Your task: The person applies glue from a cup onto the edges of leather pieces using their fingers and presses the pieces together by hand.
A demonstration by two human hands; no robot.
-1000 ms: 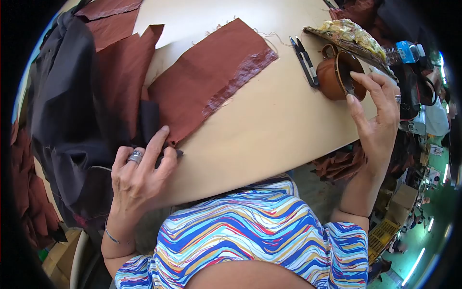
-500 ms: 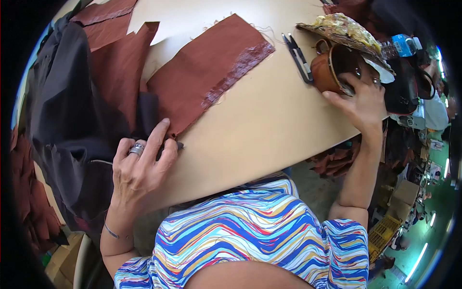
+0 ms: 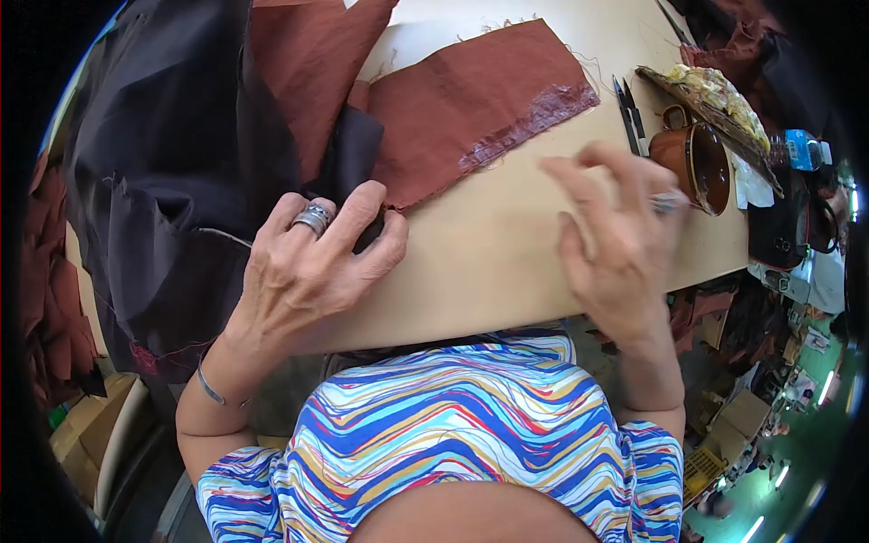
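Cloth beyond our left hand, its corner seemingly pinched between narrowed fingers, wants light pressure while our right hand spreads empty fingers wide.

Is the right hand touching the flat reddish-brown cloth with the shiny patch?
Apart. The head view shows bare table between the blurred fingers of the right hand and the lower edge of the reddish-brown cloth.

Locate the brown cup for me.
In the head view, the brown cup sits toward the table's right side, between the pens and the plastic bottle, just beyond the right hand.
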